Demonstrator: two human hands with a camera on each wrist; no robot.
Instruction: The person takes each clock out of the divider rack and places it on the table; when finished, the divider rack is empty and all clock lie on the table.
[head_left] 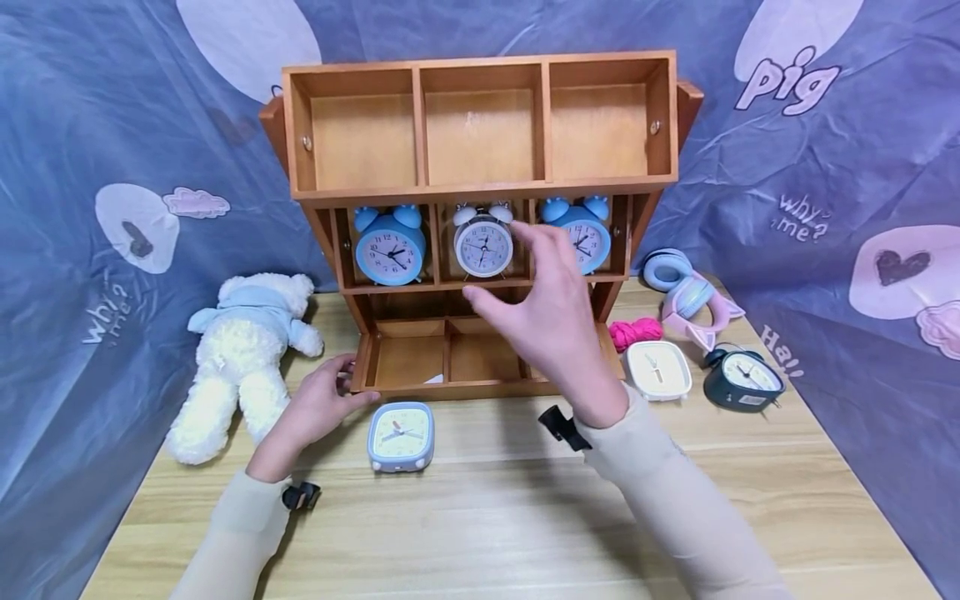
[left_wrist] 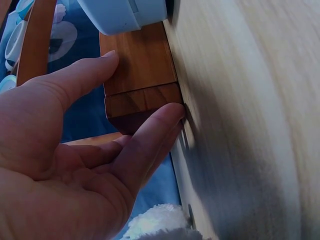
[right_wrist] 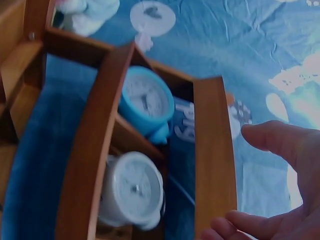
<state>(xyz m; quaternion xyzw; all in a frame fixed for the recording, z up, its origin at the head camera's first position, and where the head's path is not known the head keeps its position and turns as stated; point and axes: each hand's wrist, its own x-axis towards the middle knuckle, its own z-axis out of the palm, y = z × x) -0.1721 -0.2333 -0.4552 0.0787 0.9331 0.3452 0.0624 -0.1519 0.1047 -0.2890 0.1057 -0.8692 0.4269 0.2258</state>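
Note:
A three-tier wooden shelf (head_left: 480, 190) stands on the table. Its middle tier holds a blue twin-bell alarm clock (head_left: 391, 254), a white twin-bell alarm clock (head_left: 483, 247) and a second blue one (head_left: 587, 240). My left hand (head_left: 318, 408) grips the bottom tier's left front corner, thumb on the front board (left_wrist: 142, 62), fingers against the end. My right hand (head_left: 551, 308) hangs before the middle tier with thumb and fingers spread, holding nothing; it partly covers the right blue clock. A small blue square clock (head_left: 401, 435) sits in front of the shelf, near my left thumb.
Left of the shelf lies a white teddy bear (head_left: 243, 358) in a blue top. To the right are a white square clock (head_left: 658, 370), a dark green alarm clock (head_left: 742, 379), bright pink yarn (head_left: 636, 333) and cat-ear headphones (head_left: 693, 296). Blue printed cloth (head_left: 847, 150) hangs behind.

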